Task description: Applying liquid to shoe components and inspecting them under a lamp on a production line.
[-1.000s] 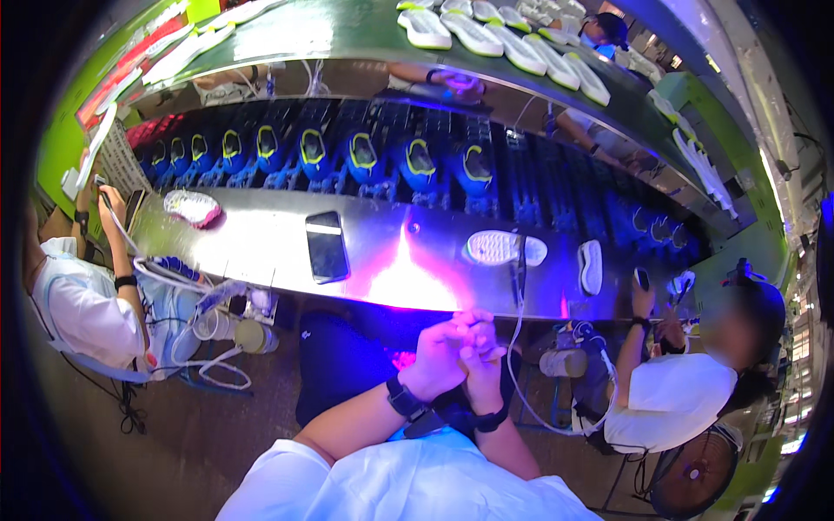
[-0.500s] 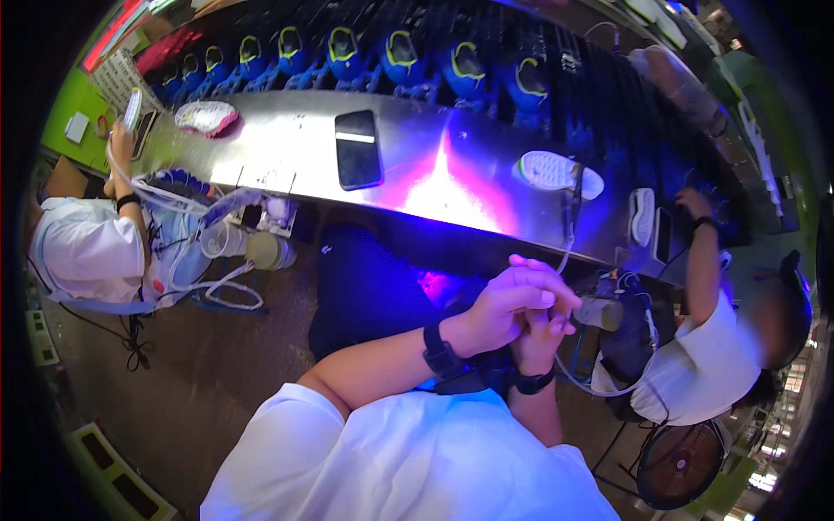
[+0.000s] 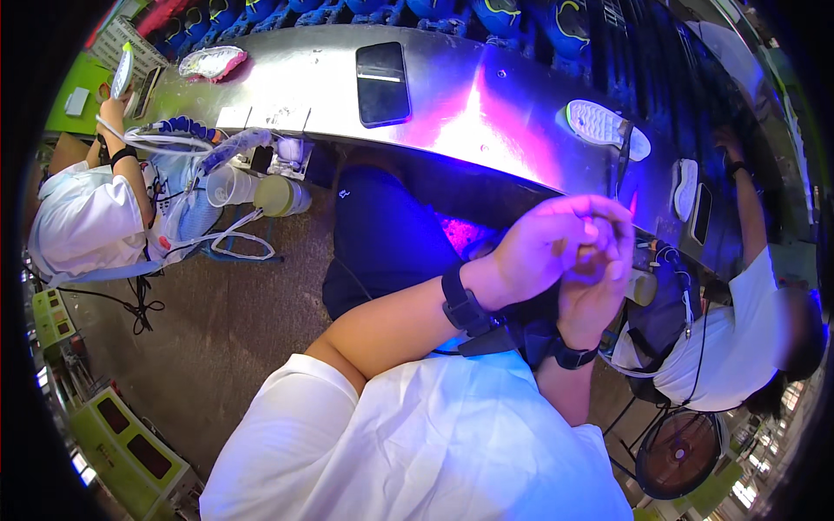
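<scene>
My left hand and my right hand are raised together in front of the table's near edge, a watch-like band on each wrist. My left fingers curl over the fingertips of my right hand, which point up. Both look closed; purple light and overlap hide whether anything is between them. Beyond them on the metal table, a white shoe sole lies under a dark slim tool. Further left on the table rest a black phone and a white and pink shoe part.
Behind the table runs a row of blue shoes on a dark conveyor. A co-worker at left holds a sole; another reaches in at right, beside a sole and a phone. A fan stands lower right.
My hands have moved right and slightly up in the view, still together; my left fingers are more curled. The table and its items appear higher and further right. The right co-worker's arm reaches further out.
</scene>
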### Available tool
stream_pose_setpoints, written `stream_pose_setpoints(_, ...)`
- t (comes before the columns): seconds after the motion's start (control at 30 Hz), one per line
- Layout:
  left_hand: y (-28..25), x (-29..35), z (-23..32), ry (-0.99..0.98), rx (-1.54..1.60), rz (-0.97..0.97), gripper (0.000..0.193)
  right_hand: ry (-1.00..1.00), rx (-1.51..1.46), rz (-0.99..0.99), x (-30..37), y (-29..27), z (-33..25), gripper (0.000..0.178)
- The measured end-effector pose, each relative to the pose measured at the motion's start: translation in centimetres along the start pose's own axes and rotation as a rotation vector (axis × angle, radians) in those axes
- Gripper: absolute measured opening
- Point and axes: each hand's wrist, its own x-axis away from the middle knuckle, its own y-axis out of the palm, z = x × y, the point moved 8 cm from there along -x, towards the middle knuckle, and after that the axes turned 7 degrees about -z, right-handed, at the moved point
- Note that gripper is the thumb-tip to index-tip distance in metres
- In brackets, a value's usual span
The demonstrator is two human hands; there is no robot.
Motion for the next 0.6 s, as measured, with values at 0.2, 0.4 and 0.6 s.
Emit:
stream_pose_setpoints(0.2, -3.2, 0.0, 1.1, 0.061, 0.042, 0.129, 0.006, -0.104, -0.134, 0.119, -1.3, -3.7, 0.0, 0.029)
stream_pose_setpoints(0.4, -4.8, 0.2, 1.3, 0.096, -0.110, 0.237, 0.028, 0.001, -0.328, 0.269, -0.4, -6.1, 1.9, 0.043)
stream_pose_setpoints(0.6, -4.6, 0.2, 0.3, 0.026, 0.213, 0.138, 0.031, 0.130, -0.591, 0.256, -0.2, -5.8, 2.8, 0.037)
